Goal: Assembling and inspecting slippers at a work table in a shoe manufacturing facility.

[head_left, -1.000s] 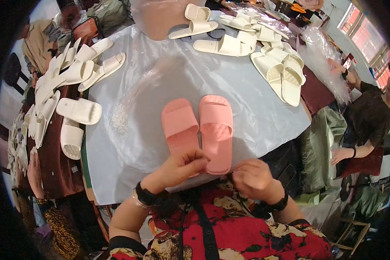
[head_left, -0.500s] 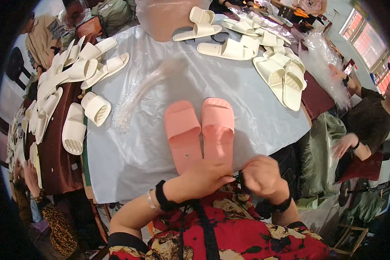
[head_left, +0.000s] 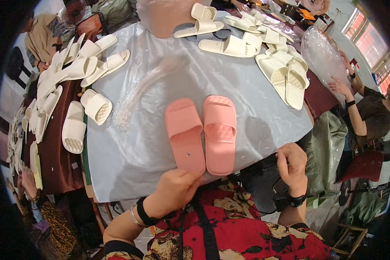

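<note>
Two pink slippers lie side by side, toes away from me: the left pink slipper (head_left: 190,154) has a small dark mark on its insole, and the right pink slipper (head_left: 220,151) shows a bare footbed. My left hand (head_left: 174,191) is closed at the heel of the left slipper, fingertips pressed together by its edge; what they pinch, if anything, is hidden. Off to the right, my right hand (head_left: 294,167) is curled closed at the table's near edge, apart from the slippers. Its palm side is hidden.
Grey plastic sheeting (head_left: 138,164) covers the table. A bundle of clear thin strips (head_left: 143,89) lies left of centre. Cream slippers (head_left: 73,125) lie at left, with more cream slippers (head_left: 286,76) at right. A co-worker's hands (head_left: 342,89) handle a clear plastic bag (head_left: 320,52).
My right hand has moved right, away from the slippers. My left hand has drawn back left, uncovering the heels. The co-worker at right has raised a hand to the clear bag.
</note>
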Demonstrator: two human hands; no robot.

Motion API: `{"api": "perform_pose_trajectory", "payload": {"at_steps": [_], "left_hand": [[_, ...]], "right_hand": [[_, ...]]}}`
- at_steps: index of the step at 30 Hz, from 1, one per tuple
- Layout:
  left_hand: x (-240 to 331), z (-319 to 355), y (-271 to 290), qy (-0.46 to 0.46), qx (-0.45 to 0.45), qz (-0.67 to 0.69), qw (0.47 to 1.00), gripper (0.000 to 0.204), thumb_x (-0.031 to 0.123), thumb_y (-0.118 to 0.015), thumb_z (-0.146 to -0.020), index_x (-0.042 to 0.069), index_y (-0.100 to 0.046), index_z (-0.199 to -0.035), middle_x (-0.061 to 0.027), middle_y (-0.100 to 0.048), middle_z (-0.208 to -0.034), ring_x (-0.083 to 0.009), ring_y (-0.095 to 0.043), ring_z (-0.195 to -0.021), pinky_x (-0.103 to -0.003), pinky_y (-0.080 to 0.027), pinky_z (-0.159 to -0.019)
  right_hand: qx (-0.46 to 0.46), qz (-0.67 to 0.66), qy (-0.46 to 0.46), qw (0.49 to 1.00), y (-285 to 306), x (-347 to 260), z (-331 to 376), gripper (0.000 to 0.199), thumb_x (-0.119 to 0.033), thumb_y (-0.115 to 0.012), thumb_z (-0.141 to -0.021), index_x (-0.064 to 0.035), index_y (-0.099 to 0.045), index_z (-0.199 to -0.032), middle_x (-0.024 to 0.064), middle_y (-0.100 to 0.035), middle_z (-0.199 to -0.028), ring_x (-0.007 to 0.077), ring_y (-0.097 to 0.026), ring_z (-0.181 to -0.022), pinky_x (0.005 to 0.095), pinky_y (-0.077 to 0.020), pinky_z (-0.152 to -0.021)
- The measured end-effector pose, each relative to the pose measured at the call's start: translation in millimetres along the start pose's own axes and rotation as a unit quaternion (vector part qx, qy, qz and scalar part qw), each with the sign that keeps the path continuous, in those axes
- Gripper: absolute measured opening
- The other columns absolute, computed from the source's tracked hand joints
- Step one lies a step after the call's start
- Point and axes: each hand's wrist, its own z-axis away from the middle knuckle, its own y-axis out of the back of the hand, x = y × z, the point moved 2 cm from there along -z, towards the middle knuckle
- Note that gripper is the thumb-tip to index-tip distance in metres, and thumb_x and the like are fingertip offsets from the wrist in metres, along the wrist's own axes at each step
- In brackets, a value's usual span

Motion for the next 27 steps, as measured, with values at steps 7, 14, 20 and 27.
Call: {"api": "perform_pose_trajectory", "payload": {"at_steps": [7,14,20,27], "left_hand": [[-42.6,-21.0,-8.9,0.105,-0.036,-0.155,0.982,0.012,0.013,-0.061,-0.082,0.004,-0.060,-0.089,-0.0178,-0.061,-0.079,-0.0375,-0.060,-0.073,-0.046,-0.047,-0.061],[-48.8,-59.5,15.6,0.125,-0.026,-0.089,0.988,0.028,0.012,-0.061,-0.081,0.007,-0.062,-0.108,-0.0176,-0.063,-0.089,-0.0362,-0.062,-0.080,-0.041,-0.050,-0.067],[-97.1,-85.7,39.8,0.013,0.101,-0.159,0.982,0.037,0.020,-0.063,-0.083,0.000,-0.060,-0.114,-0.0194,-0.065,-0.099,-0.0345,-0.064,-0.086,-0.040,-0.051,-0.074],[-96.6,-105.7,26.3,0.141,-0.009,-0.068,0.988,0.038,0.033,-0.062,-0.083,0.005,-0.064,-0.109,-0.0171,-0.067,-0.097,-0.0330,-0.063,-0.086,-0.040,-0.050,-0.076]], "right_hand": [[-0.059,-0.026,0.017,0.998,-23.1,-11.2,-2.3,0.009,0.000,-0.065,-0.070,-0.0021,-0.056,-0.070,0.0107,-0.056,-0.065,0.0299,-0.055,-0.058,0.0387,-0.0455,-0.055],[-0.128,0.006,0.022,0.991,-52.8,-12.4,7.0,0.008,-0.006,-0.065,-0.071,-0.0033,-0.058,-0.071,0.0108,-0.056,-0.064,0.0298,-0.056,-0.058,0.0400,-0.0455,-0.053],[-0.158,0.045,0.005,0.986,-88.6,-0.4,-4.8,0.017,-0.015,-0.064,-0.077,-0.0040,-0.055,-0.068,0.0131,-0.055,-0.063,0.0327,-0.055,-0.058,0.0432,-0.0443,-0.052],[-0.135,0.031,-0.003,0.990,-122.9,1.0,-22.2,0.017,-0.017,-0.060,-0.082,-0.0031,-0.053,-0.076,0.0146,-0.057,-0.065,0.0345,-0.057,-0.063,0.0451,-0.0465,-0.055]]}}
